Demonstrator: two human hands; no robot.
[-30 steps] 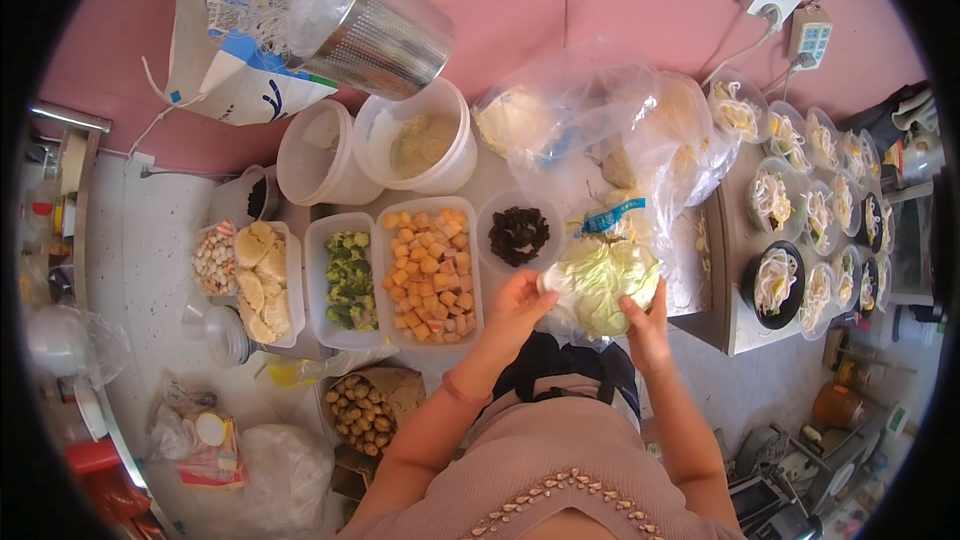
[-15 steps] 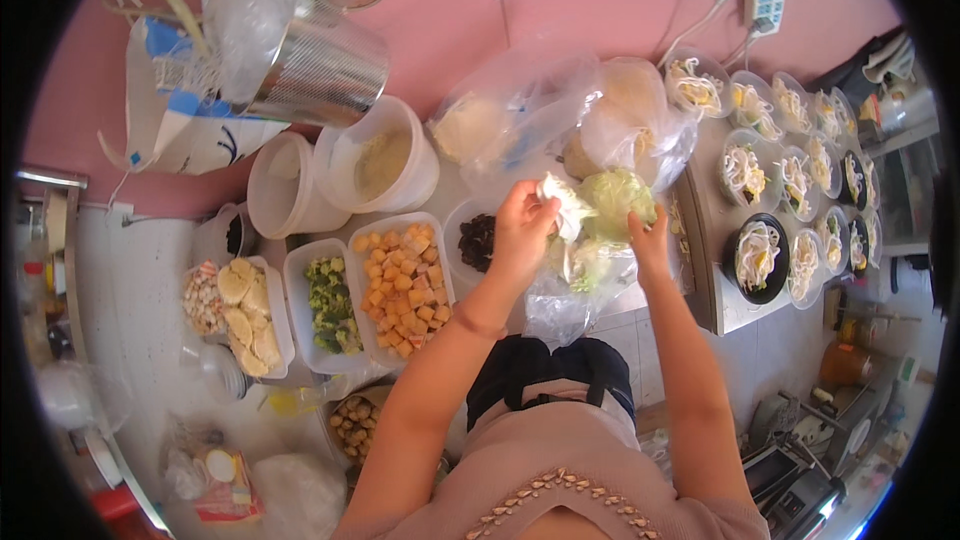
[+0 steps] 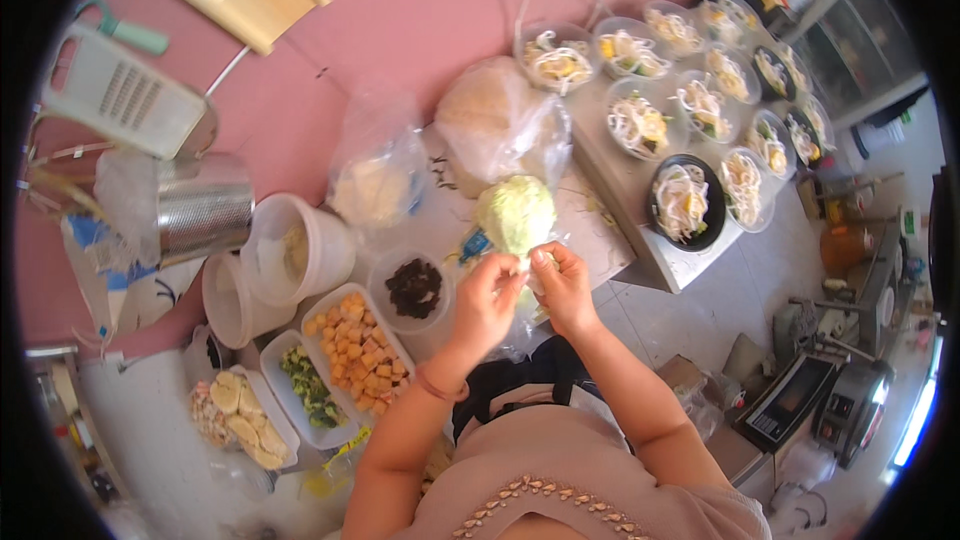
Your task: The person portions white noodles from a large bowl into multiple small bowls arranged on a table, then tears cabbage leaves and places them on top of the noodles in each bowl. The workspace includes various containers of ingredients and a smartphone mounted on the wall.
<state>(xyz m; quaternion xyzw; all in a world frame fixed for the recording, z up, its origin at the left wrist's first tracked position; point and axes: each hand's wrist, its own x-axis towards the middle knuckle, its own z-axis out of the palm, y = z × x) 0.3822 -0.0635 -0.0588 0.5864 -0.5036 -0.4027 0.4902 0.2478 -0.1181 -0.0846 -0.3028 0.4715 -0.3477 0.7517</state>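
Note:
My left hand [image 3: 490, 302] and my right hand [image 3: 563, 288] meet in front of me, fingertips pinched close together. Between them is a small pale leaf piece [image 3: 527, 270], mostly covered by the fingers. Just beyond the fingertips sits a pale green lettuce head [image 3: 517, 212] on the worktop. Whether my fingers touch the head, I cannot tell. Crumpled clear plastic lies under and beside my hands. A large clear bag [image 3: 495, 115] with something beige inside stands behind the lettuce.
To the left are a bowl of dark pieces [image 3: 414, 288], tubs of orange cubes [image 3: 357, 355], broccoli [image 3: 312, 387] and folded beige sheets [image 3: 248, 415], plus white buckets [image 3: 300, 250]. Several bowls of noodles [image 3: 640, 127] crowd the right counter. A perforated metal strainer [image 3: 205, 208] stands far left.
My view has turned to the right. My right hand has come off the lettuce head and joined my left hand at the leaf piece. The head now rests beyond both hands.

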